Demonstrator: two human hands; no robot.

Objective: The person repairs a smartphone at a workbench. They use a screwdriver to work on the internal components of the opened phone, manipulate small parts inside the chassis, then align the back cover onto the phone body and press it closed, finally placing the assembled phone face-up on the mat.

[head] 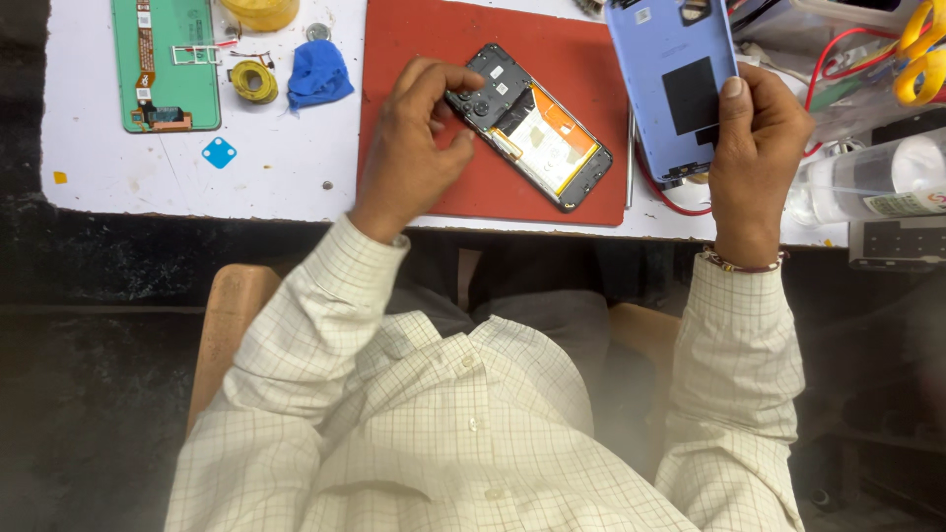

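Note:
An opened phone (pixel 537 133) lies face down on a red mat (pixel 414 49), its black frame, circuit parts and an orange-and-white battery label showing. My left hand (pixel 414 143) grips the phone's upper left corner with thumb and fingers. My right hand (pixel 754 148) holds up a light blue back cover (pixel 670 69), inner side showing, with a black square pad on it. The thumb presses on the cover's right edge.
A green phone panel (pixel 166 64), a yellow tape roll (pixel 254 82), a blue cloth (pixel 318 74) and a small blue square piece (pixel 219 153) lie on the white tabletop at left. Yellow-handled scissors (pixel 921 49), red wires and a clear bottle (pixel 867 182) crowd the right.

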